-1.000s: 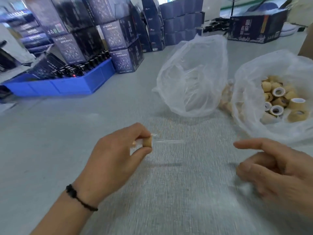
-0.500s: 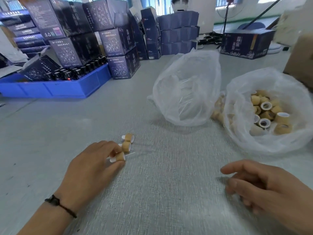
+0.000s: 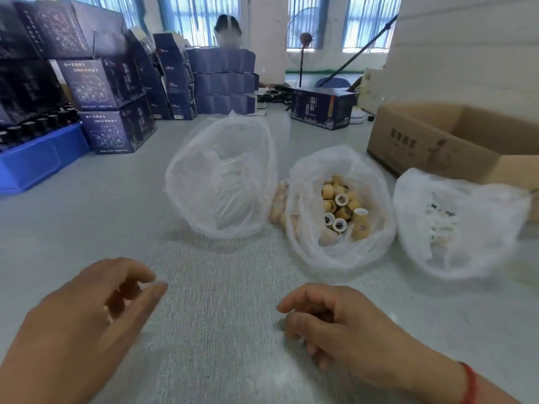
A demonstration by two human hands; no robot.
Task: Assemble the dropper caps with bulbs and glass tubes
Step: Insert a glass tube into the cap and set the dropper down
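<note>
Our left hand low over table, fingers loosely curled, nothing gripped. Our right hand beside it, fingers curled under; whether anything inside, we cannot tell. Beyond right fingertips: open bag of tan dropper caps. Beyond left fingertips: clear bag, contents blurred. Further right of right fingers: third bag, small pale pieces inside.

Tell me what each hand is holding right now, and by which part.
Nothing is held. The left hand hovers over the table with loosely curled, empty fingers; the right hand is loosely curled too, with nothing visible in it.
</note>
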